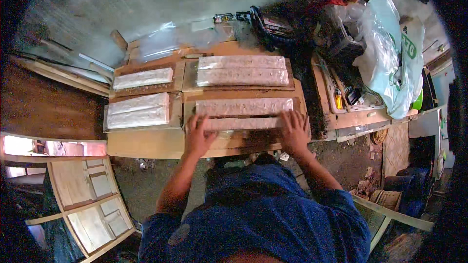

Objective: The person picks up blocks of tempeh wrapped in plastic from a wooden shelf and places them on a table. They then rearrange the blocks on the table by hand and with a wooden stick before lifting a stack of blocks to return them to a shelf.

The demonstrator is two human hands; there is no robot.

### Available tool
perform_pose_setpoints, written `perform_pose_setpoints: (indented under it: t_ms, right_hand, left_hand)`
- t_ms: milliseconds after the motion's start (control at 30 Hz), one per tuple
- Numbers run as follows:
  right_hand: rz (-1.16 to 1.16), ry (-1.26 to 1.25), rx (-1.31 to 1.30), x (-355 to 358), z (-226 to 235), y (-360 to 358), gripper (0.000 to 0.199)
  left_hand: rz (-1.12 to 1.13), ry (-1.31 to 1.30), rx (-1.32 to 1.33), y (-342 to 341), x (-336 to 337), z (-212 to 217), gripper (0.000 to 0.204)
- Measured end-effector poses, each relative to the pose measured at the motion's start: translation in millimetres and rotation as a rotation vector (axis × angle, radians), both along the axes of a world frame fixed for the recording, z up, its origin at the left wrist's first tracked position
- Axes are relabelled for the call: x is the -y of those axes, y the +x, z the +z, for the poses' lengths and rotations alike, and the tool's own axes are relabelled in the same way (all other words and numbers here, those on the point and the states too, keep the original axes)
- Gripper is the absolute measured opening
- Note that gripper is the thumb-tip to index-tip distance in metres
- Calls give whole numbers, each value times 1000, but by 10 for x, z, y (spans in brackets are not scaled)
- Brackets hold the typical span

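On the near middle board, a long pale pinkish strip [243,123] with a shiny, wrapped-looking surface lies crosswise between my hands. My left hand [197,134] is closed at its left end, fingers pointing away from me. At the right end my right hand [294,130] grips it, fingers bent over the edge. Just beyond runs a similar strip [243,106], separated by a narrow dark gap; my fingertips come close to its ends. Both rest on a brown board [190,108]. What the strips are made of cannot be made out.
More strips lie in pairs on a far board [242,70] and a left board [138,110]; another strip [143,78] is at the far left. Clear plastic sheets [158,43] lie behind. On the right are plastic bags [385,53] and a yellow lighter [338,100]. A panelled wooden frame [90,204] stands lower left.
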State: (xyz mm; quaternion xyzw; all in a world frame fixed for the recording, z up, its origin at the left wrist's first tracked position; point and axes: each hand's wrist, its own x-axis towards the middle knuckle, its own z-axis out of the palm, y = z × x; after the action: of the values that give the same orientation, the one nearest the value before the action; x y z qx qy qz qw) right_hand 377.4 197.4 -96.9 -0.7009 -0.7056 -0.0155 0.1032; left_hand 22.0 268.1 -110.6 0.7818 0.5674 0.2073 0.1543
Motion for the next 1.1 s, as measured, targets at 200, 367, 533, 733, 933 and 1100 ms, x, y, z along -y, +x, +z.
perform_pose_setpoints:
  t_ms: [200, 367, 533, 733, 933, 1100]
  right_hand:
    - [-123, -77, -728, -34, -361, 397, 63]
    - [-78, -145, -832, -143, -248, 442, 59]
    - [-58, -91, -1008, -173, -454, 527, 46]
    - [-158, -220, -508, -84, -129, 460, 47]
    - [-93, 54, -257, -409, 86, 325, 56]
    - [182, -26, -59, -865, -291, 358, 72]
  left_hand:
    - [102, -261, 408, -250, -190, -206, 64]
    - [104, -375, 476, -192, -252, 27, 63]
    - [165, -446, 810, -250, -290, -194, 69]
    - [238, -253, 331, -378, -134, -273, 68]
    - [71, 29, 167, -233, -378, -44, 65]
    - [-102, 94, -78, 97, -771, 50, 70]
